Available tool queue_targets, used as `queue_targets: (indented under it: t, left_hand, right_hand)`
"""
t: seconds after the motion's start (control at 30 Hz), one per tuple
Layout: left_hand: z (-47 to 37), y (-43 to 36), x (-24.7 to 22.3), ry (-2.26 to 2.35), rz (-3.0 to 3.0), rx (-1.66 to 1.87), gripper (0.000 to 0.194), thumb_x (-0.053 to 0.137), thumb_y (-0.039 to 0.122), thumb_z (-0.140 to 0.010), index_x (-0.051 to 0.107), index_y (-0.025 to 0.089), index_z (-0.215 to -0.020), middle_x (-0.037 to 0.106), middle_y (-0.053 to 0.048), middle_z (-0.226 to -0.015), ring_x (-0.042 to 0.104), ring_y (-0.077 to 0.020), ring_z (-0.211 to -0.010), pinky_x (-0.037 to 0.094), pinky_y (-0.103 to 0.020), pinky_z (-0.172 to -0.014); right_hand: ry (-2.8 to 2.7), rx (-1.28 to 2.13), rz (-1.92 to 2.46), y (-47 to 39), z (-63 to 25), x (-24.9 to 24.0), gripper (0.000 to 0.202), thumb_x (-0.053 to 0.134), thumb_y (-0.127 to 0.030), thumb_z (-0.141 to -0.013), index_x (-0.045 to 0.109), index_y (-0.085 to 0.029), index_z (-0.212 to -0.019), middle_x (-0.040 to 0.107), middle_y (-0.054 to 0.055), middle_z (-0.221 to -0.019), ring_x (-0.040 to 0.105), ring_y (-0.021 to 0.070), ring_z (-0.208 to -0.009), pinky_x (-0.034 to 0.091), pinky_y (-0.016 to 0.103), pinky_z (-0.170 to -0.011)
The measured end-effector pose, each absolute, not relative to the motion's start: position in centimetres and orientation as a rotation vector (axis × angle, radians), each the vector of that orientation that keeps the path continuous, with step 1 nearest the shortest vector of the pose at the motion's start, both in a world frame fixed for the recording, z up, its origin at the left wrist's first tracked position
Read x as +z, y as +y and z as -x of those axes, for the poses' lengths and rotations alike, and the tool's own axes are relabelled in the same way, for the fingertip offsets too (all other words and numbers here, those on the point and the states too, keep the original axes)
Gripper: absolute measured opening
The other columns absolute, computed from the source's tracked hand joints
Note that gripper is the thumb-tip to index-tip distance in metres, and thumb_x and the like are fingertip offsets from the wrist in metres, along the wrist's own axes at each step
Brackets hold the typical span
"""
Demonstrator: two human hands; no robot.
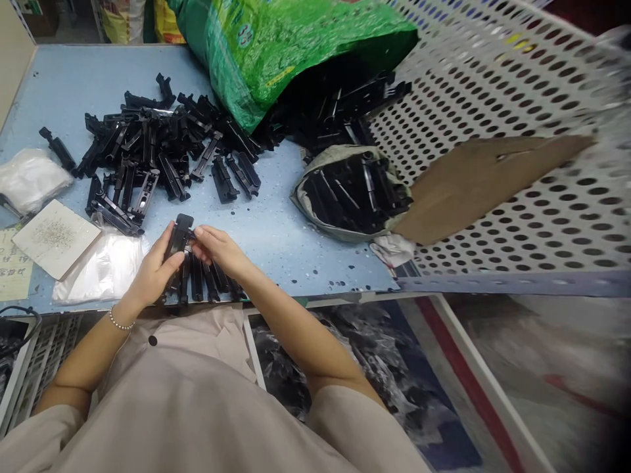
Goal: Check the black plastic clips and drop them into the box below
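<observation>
A: Where's the part [180, 234]?
B: Over the near side of the blue table [276, 230], left hand [155, 268] clamped round it, right hand [220, 249] touching its flank, grip unclear.
A: Beyond?
B: Black heap [148, 135], then green sack [300, 49], perforated panel [458, 85] at right, cardboard [483, 180] against it.

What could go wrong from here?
The row of black parts sits at the front edge of the table; a forearm might knock one off.
The green bag gapes with parts at its mouth; more could slide out.
The left hand holds a part above the row; dropping it could disturb them.
</observation>
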State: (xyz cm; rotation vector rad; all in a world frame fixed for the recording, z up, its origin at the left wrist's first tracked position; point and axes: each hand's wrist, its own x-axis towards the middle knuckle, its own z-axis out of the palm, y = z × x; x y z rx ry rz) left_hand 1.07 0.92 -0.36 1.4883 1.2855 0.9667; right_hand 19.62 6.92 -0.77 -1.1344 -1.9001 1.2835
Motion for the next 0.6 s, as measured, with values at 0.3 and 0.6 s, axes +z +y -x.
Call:
queue_targets:
  t: [0.3,0.6]
  left_hand:
    - [-1.7,0.9,-0.7,1.208,-1.126,0.984,0.072,0.056,0.055,-0.094,0.028,0.036,-0.157,0.046,-0.004,-0.154,0.068,-0.0241,-0.099,0.061,-0.038,-0.08]
    - [-0.6,1.9,-2.3,1.33,-1.188,1.179,0.059,0.053,0.051,-0.096,0.045,0.027,-0.15,0.047,-0.005,-0.155,0.045,-0.03,-0.142,0.036,-0.045,-0.12]
  right_hand:
    - [-2.145,0.677,1.225,7.4,-19.8,-0.9,0.049,0.027,-0.052,-0.106,0.062,-0.018,-0.102,0.065,0.005,-0.081,0.059,0.0175,-0.076,0.044,0.028,-0.071]
    - [-2.454,0.548,0.947,1.7,-17.4,-3.1,0.048,0.033,-0.05,-0.105,0.061,-0.018,-0.083,0.065,0.008,-0.079,0.056,0.0178,-0.074,0.037,0.03,-0.068]
